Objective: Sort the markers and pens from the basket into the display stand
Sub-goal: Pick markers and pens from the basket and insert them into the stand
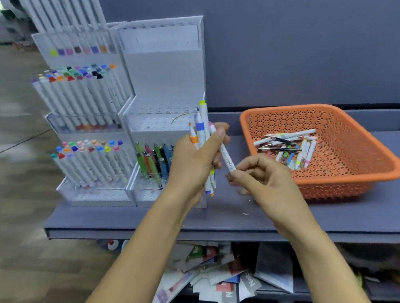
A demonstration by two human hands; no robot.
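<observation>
Nearest, below the front edge of the shelf [236, 219], a heap of loose cards and packets [218, 282]: poor place to lose a dropped marker. Above that, held clear of the shelf, left hand [193, 161] curled round a bundle of markers [202, 130], orange, blue and yellow-green caps fanned out at the top. Just beside it, right hand [268, 182] pinching the lower end of a single white marker [225, 155] between thumb and fingertips, upper end lying against the bundle by the left fingers; whether going in or coming out, cannot tell. Likely trouble here: too many barrels for one loose grip; with a tug or push on one, easy to loosen the rest and spill them onto the shelf or over its edge. Just behind the left hand, the display stand [162, 74], rows packed tight with markers, pens [151, 161] standing in the low right compartment; with a full fist reaching in, easy to knock neighbours askew or land a marker among the pens. Farther right, well apart from the stand, the orange basket [394, 170] with more markers and pens [289, 147] in a loose pile on its bottom, yet to be sorted
</observation>
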